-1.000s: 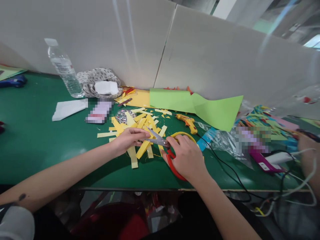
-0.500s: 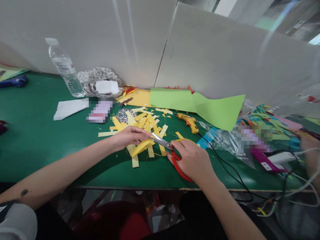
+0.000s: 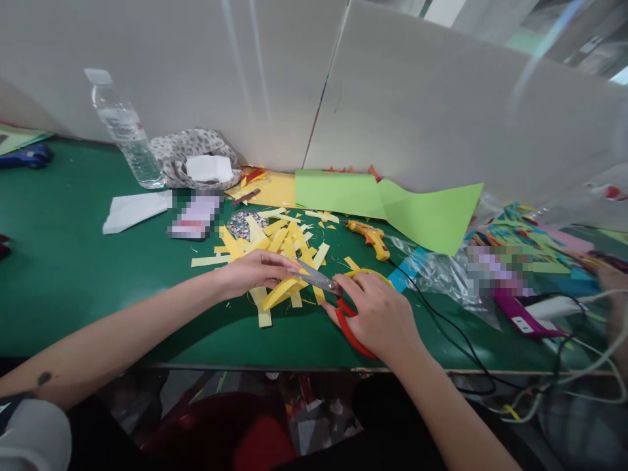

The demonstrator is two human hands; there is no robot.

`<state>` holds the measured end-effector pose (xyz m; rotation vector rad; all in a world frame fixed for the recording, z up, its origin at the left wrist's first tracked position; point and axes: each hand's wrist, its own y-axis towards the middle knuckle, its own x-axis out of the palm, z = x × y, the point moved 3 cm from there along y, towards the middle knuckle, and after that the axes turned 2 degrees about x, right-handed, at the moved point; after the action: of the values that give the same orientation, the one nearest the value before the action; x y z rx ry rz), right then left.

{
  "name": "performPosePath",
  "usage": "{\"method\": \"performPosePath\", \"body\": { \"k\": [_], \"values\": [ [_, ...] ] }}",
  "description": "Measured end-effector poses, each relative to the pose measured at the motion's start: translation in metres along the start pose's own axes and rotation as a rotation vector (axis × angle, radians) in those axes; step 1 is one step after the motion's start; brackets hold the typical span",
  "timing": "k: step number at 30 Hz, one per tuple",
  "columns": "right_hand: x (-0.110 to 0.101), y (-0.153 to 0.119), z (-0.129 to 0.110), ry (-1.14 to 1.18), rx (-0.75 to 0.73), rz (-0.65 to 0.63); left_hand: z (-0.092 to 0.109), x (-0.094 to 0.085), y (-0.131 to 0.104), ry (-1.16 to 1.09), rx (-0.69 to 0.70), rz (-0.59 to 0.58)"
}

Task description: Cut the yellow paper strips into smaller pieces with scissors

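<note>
My left hand (image 3: 260, 268) pinches a yellow paper strip (image 3: 282, 292) near the middle of the green table. Around the handles of the scissors (image 3: 316, 277), one red and one yellow, my right hand (image 3: 370, 307) is closed. The scissor blades are parted and point left, their tips beside my left fingertips and the strip. Behind and beneath my left hand lies a loose pile of cut yellow strips (image 3: 279, 239). My fingers hide the strip's upper end.
A yellow glue gun (image 3: 370, 239) with a black cord lies right of the pile. Green paper (image 3: 338, 193) rests by the wall. A water bottle (image 3: 130, 140) stands back left. A purple power strip (image 3: 523, 317) and plastic wrap (image 3: 449, 278) are at the right.
The scissor blades have opened wider around the strip by my left fingertips. The yellow handle has swung up and away from the red one. My left hand keeps its pinch.
</note>
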<state>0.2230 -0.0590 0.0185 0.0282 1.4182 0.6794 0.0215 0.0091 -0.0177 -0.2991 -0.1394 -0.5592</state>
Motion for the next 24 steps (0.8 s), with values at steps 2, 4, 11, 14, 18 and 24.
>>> {"method": "performPosePath", "body": {
  "k": [2, 4, 11, 14, 18, 24],
  "values": [
    [0.001, 0.000, 0.000, -0.003, 0.007, -0.014, 0.000, 0.002, -0.001, 0.004, 0.015, -0.026],
    [0.002, 0.000, 0.000, -0.011, 0.010, -0.022, 0.001, 0.002, -0.002, 0.025, 0.033, -0.038],
    [0.004, -0.001, 0.002, -0.032, 0.011, -0.015, -0.003, 0.002, -0.002, 0.062, 0.062, -0.067],
    [0.002, -0.001, 0.000, -0.046, 0.027, 0.000, -0.003, 0.001, -0.001, 0.103, 0.101, -0.061],
    [0.000, 0.001, -0.005, -0.055, 0.079, 0.015, -0.002, 0.001, -0.001, 0.118, 0.116, -0.034],
    [0.004, 0.002, 0.012, -0.107, 0.256, 0.008, -0.004, 0.002, -0.002, 0.043, 0.051, -0.004]
  ]
}}
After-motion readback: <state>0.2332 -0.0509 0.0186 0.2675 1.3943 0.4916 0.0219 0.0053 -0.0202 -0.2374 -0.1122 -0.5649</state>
